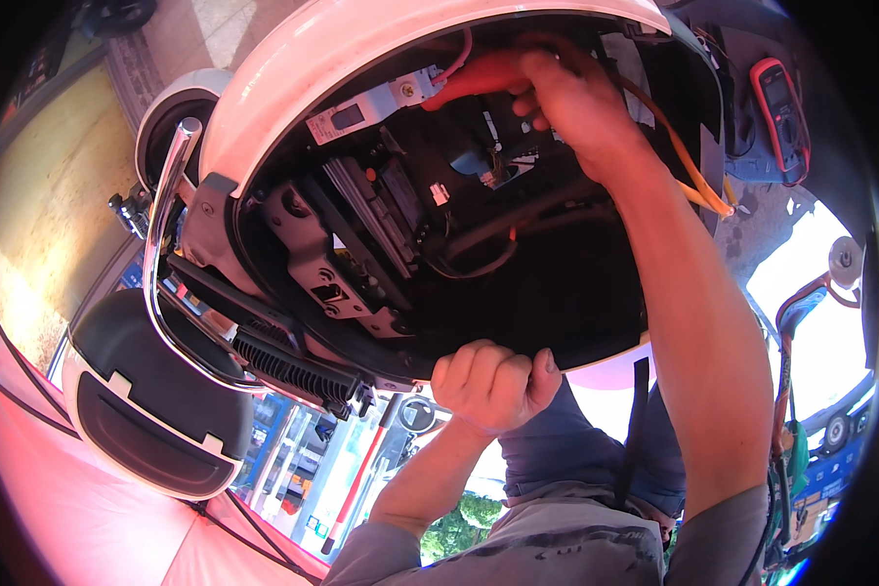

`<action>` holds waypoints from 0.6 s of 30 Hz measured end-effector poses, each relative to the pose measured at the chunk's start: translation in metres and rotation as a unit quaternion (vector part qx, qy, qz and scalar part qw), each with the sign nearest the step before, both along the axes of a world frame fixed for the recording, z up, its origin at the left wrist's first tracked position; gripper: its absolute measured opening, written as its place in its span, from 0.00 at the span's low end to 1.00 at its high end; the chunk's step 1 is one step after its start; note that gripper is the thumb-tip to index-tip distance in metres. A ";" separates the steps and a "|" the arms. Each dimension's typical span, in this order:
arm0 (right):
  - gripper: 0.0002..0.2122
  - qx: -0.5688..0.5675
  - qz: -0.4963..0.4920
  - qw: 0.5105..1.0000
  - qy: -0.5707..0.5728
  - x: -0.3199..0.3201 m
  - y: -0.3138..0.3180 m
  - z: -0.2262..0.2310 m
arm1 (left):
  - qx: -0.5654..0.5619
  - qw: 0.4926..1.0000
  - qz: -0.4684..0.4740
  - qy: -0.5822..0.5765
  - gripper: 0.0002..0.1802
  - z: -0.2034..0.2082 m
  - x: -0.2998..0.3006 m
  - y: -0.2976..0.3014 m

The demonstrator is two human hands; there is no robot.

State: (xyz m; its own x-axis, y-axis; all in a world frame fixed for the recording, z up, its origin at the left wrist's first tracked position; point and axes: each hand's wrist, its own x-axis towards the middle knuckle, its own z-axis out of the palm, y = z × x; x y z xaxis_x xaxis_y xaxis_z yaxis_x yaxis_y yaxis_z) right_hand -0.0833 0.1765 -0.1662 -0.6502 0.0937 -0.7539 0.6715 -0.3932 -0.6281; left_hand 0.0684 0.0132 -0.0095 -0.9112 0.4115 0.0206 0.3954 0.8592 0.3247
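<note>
My left hand (pixel 496 383) is closed over the near edge of a scooter's open body shell (pixel 313 54), thumb along the rim. Inside the shell, at the far right, my right hand (pixel 578 105) has its fingers curled. It is beside a red, elongated shape (pixel 483 76) whose kind I cannot make out; what the fingers hold is hidden. A pale circuit breaker (pixel 376 105) with a dark switch window lies left of that shape, a pink wire at its end. Below are a loose white connector (pixel 439 193) and a dark cable (pixel 474 273).
An orange cable (pixel 676 142) hangs over the shell's right side. Beyond it lies a red and black multimeter (pixel 780 119). On the left are a chrome rail (pixel 152 249) and a black-and-white top case (pixel 161 396). A metal bracket (pixel 317 256) crosses the shell's left end.
</note>
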 end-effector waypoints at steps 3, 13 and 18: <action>0.19 0.024 0.048 0.995 -0.079 -0.007 0.004 -0.001 | 0.003 1.000 -0.003 0.002 0.15 0.000 -0.001 0.001; 0.21 0.002 0.011 0.998 -0.062 -0.006 0.002 0.014 | 0.003 1.000 0.007 0.002 0.14 0.000 0.000 0.001; 0.22 0.079 0.081 0.993 -0.034 -0.005 0.005 0.013 | 0.005 1.000 0.004 0.010 0.15 -0.001 0.000 0.001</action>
State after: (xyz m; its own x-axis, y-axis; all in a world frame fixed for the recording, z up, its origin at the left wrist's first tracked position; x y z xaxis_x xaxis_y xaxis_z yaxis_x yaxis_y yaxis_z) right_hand -0.0879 0.1810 -0.1532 -0.6138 0.1116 -0.7815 0.7616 -0.1769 -0.6234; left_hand 0.0679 0.0138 -0.0103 -0.9136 0.4043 0.0429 0.3955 0.8591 0.3250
